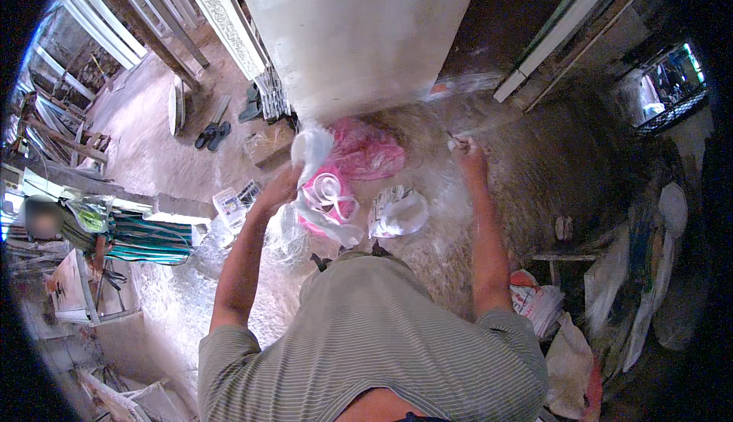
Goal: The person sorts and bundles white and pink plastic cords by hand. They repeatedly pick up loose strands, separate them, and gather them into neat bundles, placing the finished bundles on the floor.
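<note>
On the left, my left hand (285, 187) is closed at the edge of a crumpled white sheet-like piece (311, 151), which rises above the fingers. Beside it on the floor lies a pink plastic bag (341, 207) with a loop of white strip (327, 187) on top. Further off spreads a crumpled, see-through pink plastic bag (370, 151). A white printed bag (398, 212) stands between my arms, with whitish contents. My right hand (470, 159) reaches out low over the dusty floor, its fingers pinched together; something small and pale at the fingertips is too blurred to name.
A large pale panel (351, 33) stands ahead, beside a carved white moulding (221, 17). A block (269, 144) and dark sandals (212, 136) lie to the left. Another person (46, 220) is at the far left. Sacks (569, 368) lie at my right.
</note>
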### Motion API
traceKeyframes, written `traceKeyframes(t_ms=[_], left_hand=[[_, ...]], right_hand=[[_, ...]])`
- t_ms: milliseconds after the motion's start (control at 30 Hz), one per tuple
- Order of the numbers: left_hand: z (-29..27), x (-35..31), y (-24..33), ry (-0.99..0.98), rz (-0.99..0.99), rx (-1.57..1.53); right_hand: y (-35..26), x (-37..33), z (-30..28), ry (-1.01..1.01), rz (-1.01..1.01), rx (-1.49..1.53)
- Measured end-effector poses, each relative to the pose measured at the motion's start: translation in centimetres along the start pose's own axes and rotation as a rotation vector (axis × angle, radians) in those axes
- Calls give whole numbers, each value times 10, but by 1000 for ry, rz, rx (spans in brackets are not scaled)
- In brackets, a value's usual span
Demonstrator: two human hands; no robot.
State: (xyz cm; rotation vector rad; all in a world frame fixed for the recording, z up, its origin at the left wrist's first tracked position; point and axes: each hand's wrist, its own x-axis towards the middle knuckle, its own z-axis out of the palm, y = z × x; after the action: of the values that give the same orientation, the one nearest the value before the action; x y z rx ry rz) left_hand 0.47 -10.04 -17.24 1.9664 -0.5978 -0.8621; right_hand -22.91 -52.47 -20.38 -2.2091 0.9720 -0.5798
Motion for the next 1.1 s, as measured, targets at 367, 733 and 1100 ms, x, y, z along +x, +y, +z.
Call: traceKeyframes(t_ms=[367,733,1100], left_hand=[[29,13,22,306,94,291],[38,11,13,326,98,696],[47,8,15,90,180,702]], right_hand=[[-218,-81,25,-289,-387,-199],[-204,-61,83,-377,-536,-236],[-149,-52,93,-443,-540,-319]])
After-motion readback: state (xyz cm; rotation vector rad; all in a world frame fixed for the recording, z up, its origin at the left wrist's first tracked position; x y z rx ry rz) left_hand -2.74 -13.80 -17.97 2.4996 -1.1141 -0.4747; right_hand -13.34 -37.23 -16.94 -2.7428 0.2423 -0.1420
